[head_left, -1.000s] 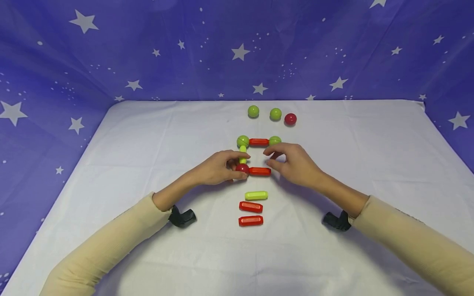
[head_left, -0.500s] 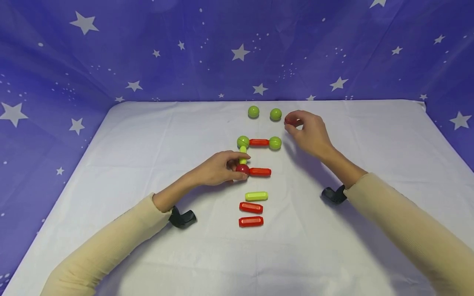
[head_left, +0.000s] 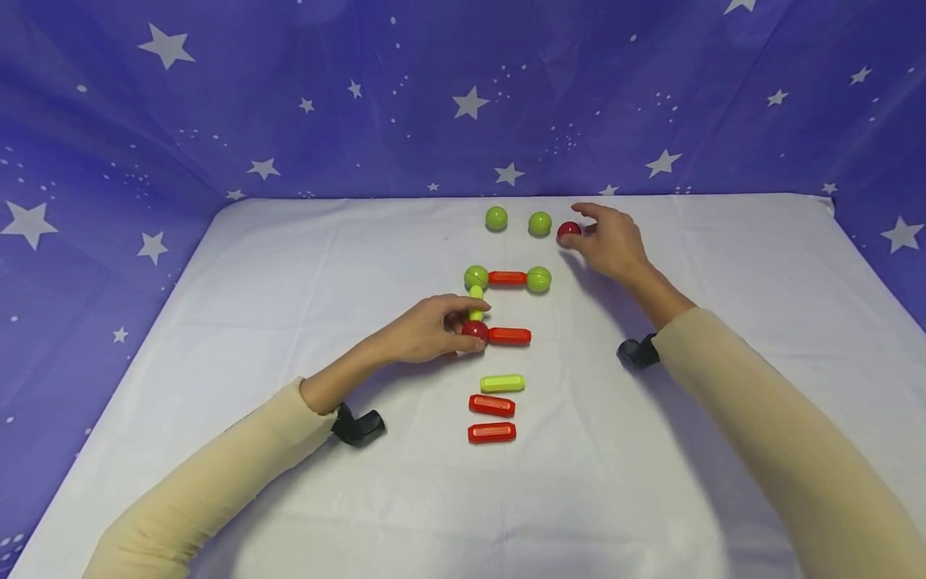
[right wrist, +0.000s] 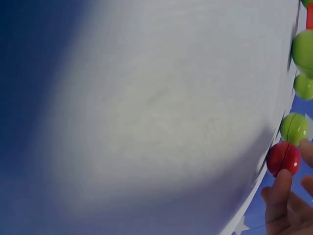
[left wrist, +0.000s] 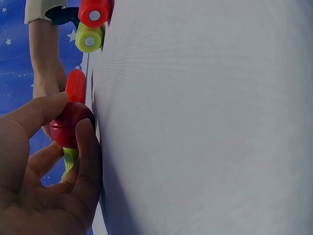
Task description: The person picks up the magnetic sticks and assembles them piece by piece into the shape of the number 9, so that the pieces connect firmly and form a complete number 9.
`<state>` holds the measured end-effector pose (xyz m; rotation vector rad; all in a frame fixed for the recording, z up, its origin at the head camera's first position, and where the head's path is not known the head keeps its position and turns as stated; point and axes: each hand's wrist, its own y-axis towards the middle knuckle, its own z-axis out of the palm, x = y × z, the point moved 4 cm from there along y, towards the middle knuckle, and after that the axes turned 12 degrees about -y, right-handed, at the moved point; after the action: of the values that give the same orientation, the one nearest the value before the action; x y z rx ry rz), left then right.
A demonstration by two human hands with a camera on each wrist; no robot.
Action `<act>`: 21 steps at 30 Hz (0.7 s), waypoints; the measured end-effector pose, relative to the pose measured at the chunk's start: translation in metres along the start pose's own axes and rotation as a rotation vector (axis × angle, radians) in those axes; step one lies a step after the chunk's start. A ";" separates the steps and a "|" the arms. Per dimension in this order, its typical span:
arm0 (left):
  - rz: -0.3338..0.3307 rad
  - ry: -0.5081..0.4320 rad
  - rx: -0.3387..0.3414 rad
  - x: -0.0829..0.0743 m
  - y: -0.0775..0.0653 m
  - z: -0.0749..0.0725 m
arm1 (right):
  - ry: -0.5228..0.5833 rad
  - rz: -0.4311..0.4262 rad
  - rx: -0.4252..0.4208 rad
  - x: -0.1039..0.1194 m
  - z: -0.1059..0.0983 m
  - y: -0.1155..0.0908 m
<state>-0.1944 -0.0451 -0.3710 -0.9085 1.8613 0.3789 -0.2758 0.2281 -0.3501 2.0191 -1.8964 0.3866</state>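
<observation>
My left hand grips a red ball at the near corner of a joined ball-and-rod piece, thumb and fingers on either side of it in the left wrist view. A red rod sticks out rightward from that ball. A yellow-green rod runs away from it to a green ball, which a second red rod links to another green ball. At the back, my right hand has its thumb against a loose red ball, with the index finger spread away from it.
Two loose green balls, a left one and a right one, lie left of the loose red ball. Nearer me lie a yellow-green rod and two red rods, an upper and a lower. A starry blue cloth stands behind the white table.
My right hand has moved from beside the joined piece to the loose red ball at the back. Its fingers closed around the ball, then spread apart. The left hand stays put.
</observation>
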 end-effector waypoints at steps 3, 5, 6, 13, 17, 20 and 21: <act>-0.003 0.002 -0.001 0.001 0.001 0.000 | -0.005 -0.012 0.041 -0.003 0.004 0.005; -0.006 0.003 0.000 0.001 0.001 0.000 | -0.015 -0.024 0.054 -0.004 0.005 0.006; -0.007 0.003 0.001 0.001 0.001 0.000 | -0.019 -0.030 0.057 -0.003 0.006 0.006; -0.015 0.005 0.000 0.002 0.001 0.000 | -0.042 -0.039 0.050 0.000 0.007 0.006; -0.012 0.004 -0.002 0.002 0.001 0.000 | -0.048 -0.037 0.047 -0.001 0.007 0.006; -0.008 0.004 -0.004 0.002 0.001 0.001 | -0.050 -0.037 0.045 -0.001 0.007 0.007; -0.009 0.004 -0.004 0.002 0.001 0.001 | -0.049 -0.038 0.045 -0.002 0.008 0.007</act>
<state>-0.1953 -0.0448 -0.3730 -0.9201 1.8604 0.3757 -0.2832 0.2260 -0.3572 2.1083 -1.8908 0.3767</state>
